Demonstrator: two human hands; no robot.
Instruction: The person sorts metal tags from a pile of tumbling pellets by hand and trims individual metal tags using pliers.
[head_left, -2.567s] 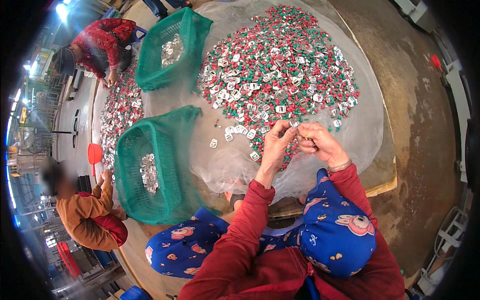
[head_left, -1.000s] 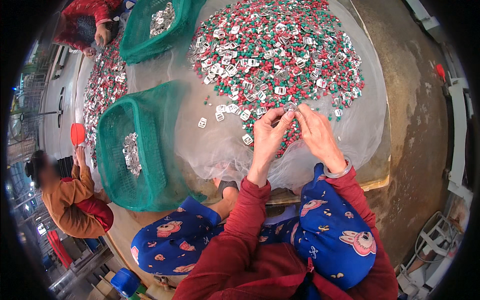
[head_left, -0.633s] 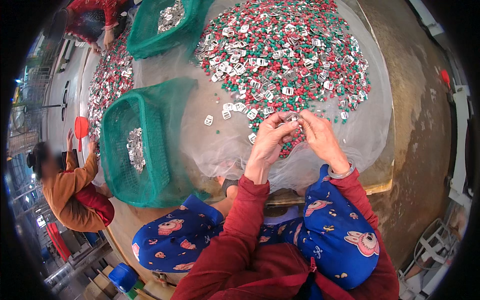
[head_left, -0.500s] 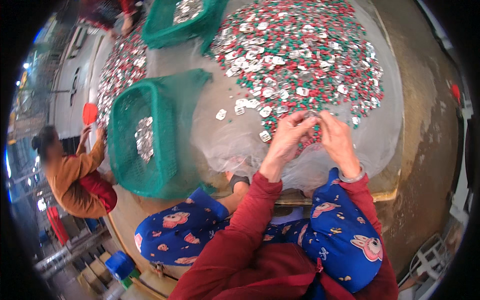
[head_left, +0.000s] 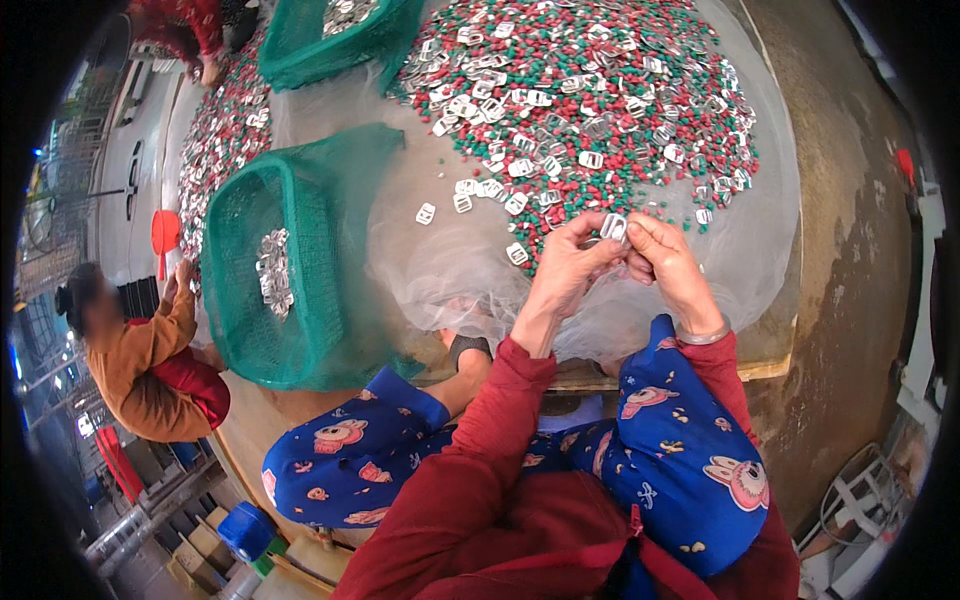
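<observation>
Between my two hands is a small silver metal buckle (head_left: 613, 228) with slots through it. The thumb and fingers of my left hand (head_left: 562, 275) pinch it from one side. At its other edge my right hand (head_left: 670, 265) is closed, thumb against the buckle and the other fingers curled, partly hidden. Just beyond my hands spreads a pile of red and green pellets (head_left: 625, 180) mixed with many more such buckles. Left of the pile, a green mesh-lined basket (head_left: 222, 285) holds a heap of silver buckles (head_left: 273, 275).
A second green basket (head_left: 290, 70) with buckles stands farther off. Sheer white netting (head_left: 440, 275) lies under the pile, bunched near my feet. At the left, a person in a brown top (head_left: 150, 370) crouches by another pile, near a red scoop (head_left: 165, 232). Another person's hand shows at the far left.
My hands have come slightly lower and tilted the buckle, so its slotted face now shows. The whole view has shifted a little. The person at the left remains crouched.
</observation>
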